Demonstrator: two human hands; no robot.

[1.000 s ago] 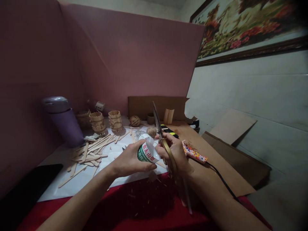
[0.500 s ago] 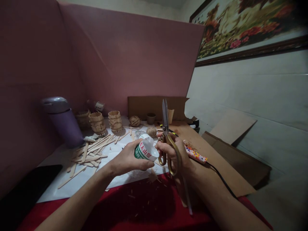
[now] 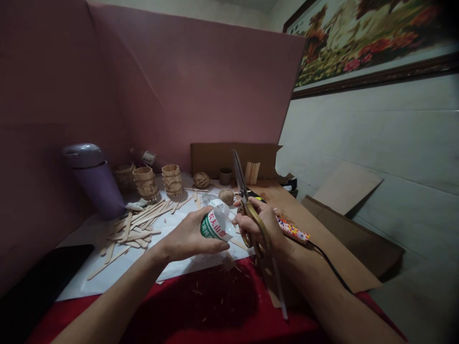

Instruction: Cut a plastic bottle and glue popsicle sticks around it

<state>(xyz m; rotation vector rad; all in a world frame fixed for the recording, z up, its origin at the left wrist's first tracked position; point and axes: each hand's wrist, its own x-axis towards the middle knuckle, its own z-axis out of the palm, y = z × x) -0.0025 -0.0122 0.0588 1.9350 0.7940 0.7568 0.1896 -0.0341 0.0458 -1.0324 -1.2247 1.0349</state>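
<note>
Left forearm enters from lower left, the left hand (image 3: 193,234) turned inward, thumb along the near side, fingers curled about a cut plastic bottle piece (image 3: 214,226) with a green-and-white label; most of those fingers are hidden. The piece is held tilted above the table's near edge, open end toward the right. Right forearm rises from lower right; the right hand (image 3: 263,224) grips one pair of gold-handled scissors (image 3: 244,196), blades pointing up and away, nearly together. Its fingertips are close to the piece; cannot tell whether they touch. Counts: two balls of twine, one farther (image 3: 201,180), one nearer (image 3: 226,196); three stick-clad cups at left, two plain to see (image 3: 172,180), the third partly behind; one small brown pot (image 3: 225,176); one upright panel of joined sticks (image 3: 252,173); one purple tumbler (image 3: 93,181); one flower-patterned tool (image 3: 293,230) with a black cord, just beyond the right wrist. Loose craft sticks (image 3: 139,224) overlap on white paper (image 3: 81,274), too many to number.
</note>
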